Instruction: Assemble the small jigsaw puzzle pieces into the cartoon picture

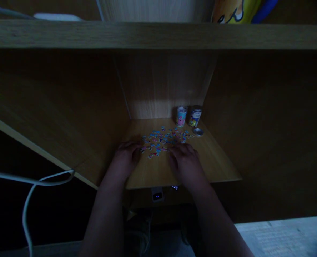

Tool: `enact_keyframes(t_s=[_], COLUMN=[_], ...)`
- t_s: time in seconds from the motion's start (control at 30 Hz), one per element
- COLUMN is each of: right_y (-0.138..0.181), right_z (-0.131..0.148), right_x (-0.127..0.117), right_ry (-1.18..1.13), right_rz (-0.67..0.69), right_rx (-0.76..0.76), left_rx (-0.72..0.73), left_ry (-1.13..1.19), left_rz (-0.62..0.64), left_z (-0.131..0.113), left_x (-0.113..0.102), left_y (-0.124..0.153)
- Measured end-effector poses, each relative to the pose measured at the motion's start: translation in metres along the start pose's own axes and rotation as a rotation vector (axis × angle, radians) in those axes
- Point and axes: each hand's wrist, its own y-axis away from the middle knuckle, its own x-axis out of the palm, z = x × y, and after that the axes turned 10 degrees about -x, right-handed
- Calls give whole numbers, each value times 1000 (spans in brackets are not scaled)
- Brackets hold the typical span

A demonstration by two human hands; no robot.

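Note:
Many small jigsaw puzzle pieces, mostly blue with pink and other colours, lie loosely spread on the wooden shelf board. My left hand rests at the left edge of the spread, its fingers loosely bent and the thumb a little apart. At the front right of the pieces, my right hand reaches in, with the index fingertip close to a piece and the thumb lower down. No piece shows in either hand; the dim light blurs the fingertips.
Behind the pieces stand a light-blue printed can and a second printed can. A round metal lid lies before them. An upper shelf edge crosses overhead. White cables hang at the left. A small lit device sits below the board.

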Motion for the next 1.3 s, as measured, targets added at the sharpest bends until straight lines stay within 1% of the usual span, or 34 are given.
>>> enact_keyframes(t_s=[0.07, 0.13, 0.2, 0.3, 0.4, 0.47, 0.57, 0.67, 0.77, 0.83, 0.97, 1.03, 1.17, 1.3], right_y=[3, 5, 3, -1, -6, -8, -9, -8, -7, -7, -8, -8, -9, -10], right_z=[-11, -14, -9, 6, 18, 22, 20, 15, 12, 14, 27, 35, 38, 26], right_x=[-1, 2, 7, 15, 18, 18, 18, 19, 18, 18, 18, 19, 19, 16], right_ry=[8, -11, -57, -131, -170, -184, -168, -112, -79, -93, -173, -197, -234, -294], right_rz=[-35, -47, -31, 24, 84, 125, 160, 138, 118, 123, 164, 172, 166, 115], right_rx=[-4, -46, -110, -217, -280, -268, -166, -51, -8, -47, -242, -306, -315, -319], left_rx=[-5, -4, 7, 24, 22, 23, 50, 68, 52, 34, 18, 12, 2, 63], left_ry=[-1, -6, -5, 5, -45, -106, -155, -175, -193, -194, -204, -212, -203, -159], left_rz=[4, 9, 6, -5, 2, 9, 24, 31, 54, 75, 103, 119, 117, 70], left_z=[-1, -2, -4, -9, -15, -19, -26, -35, -40, -42, -42, -40, -38, -42], left_x=[0, -1, -2, -4, -2, -1, -1, -3, -5, -4, -2, -1, -3, -6], left_y=[1, 1, 1, 4, 10, 16, 23, 26, 25, 24, 23, 23, 23, 23])
